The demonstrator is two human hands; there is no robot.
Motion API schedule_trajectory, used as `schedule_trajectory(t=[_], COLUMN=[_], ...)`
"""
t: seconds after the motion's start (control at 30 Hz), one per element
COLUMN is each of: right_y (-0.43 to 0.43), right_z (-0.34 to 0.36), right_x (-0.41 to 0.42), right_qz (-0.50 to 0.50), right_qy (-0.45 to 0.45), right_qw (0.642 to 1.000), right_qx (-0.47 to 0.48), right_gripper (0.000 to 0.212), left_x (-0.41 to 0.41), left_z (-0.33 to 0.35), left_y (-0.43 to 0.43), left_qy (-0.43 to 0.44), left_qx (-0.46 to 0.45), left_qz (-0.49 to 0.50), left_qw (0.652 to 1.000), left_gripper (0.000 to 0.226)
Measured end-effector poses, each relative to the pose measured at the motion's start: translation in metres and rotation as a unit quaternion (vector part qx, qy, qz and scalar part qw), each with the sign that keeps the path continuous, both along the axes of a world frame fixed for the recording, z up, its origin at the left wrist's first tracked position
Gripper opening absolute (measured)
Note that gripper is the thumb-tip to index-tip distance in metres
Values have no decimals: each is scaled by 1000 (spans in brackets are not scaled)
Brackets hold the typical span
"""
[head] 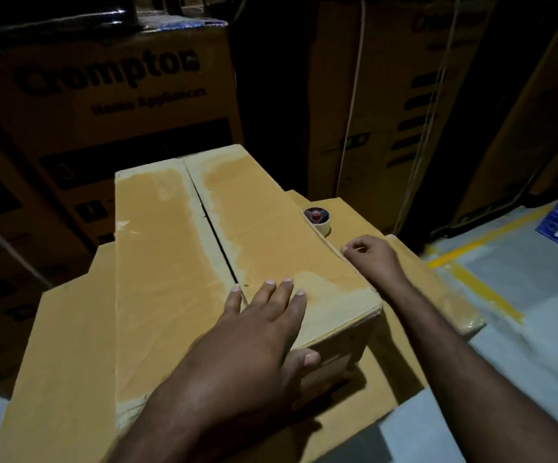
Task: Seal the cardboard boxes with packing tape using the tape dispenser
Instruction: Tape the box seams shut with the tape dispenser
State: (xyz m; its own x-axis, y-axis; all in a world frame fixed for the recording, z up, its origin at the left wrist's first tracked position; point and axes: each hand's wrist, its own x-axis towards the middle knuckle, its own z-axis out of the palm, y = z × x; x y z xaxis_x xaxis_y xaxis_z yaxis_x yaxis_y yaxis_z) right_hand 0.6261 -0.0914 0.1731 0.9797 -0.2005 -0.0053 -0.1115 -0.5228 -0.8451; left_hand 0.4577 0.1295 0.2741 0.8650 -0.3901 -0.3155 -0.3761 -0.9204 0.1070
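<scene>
Stacked cartons (103,105) printed "Crompton Home Appliances" wall off the dim space ahead of you, and a grey floor (521,295) with a yellow line (478,285) shows at your right. Directly below you, a long cardboard box (170,262) lies on top of wider flat cardboard (63,345). Its two top flaps are closed, meeting along a dark centre seam (217,235) that shows no tape.

Your left hand (257,332) lies flat on the near end of the box, fingers spread across the right flap, the thumb down over the near edge. Your right hand (371,255) is loosely curled with nothing in it, just beside the box's right edge. Beyond it, the tape dispenser (317,219), with a red hub and a pale roll, sits on the lower cardboard, touching the box's side.
</scene>
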Motion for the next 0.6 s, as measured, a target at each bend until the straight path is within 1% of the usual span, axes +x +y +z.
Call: schedule_trajectory(t=[0.1, 0.17, 0.27, 0.33, 0.43, 0.5, 0.57, 0.6], right_y=[5, 11, 24, 32, 43, 47, 47, 43], right_z=[-23, -34, -41, -47, -53, -56, -55, -53], right_x=[30, 45, 60, 66, 72, 75, 77, 78], right_qz=[10, 36, 92, 95, 81, 77, 80, 76], right_qy=[66, 102, 154, 180, 198, 205, 219, 236], right_qw=[996, 990, 974, 969, 972, 974, 972, 965], right_qx=[-55, -88, -136, -137, -102, -65, 11, 83], right_gripper=[12, 15, 27, 29, 36, 37, 31, 26], left_x=[1, 5, 15, 20, 23, 23, 23, 23], left_z=[2, 6, 7, 4, 3, 2, 1, 2], left_y=[0, -3, -20, -35, -49, -50, -48, -46], left_qy=[30, 45, 32, 18, 25, 29, 33, 38], left_qx=[-13, -16, 15, 22, 15, 19, 21, 16], left_qz=[26, 49, 67, 70, 81, 88, 94, 101], left_qw=[999, 998, 997, 997, 996, 996, 995, 994], left_gripper=[81, 89, 106, 107, 108, 109, 110, 111])
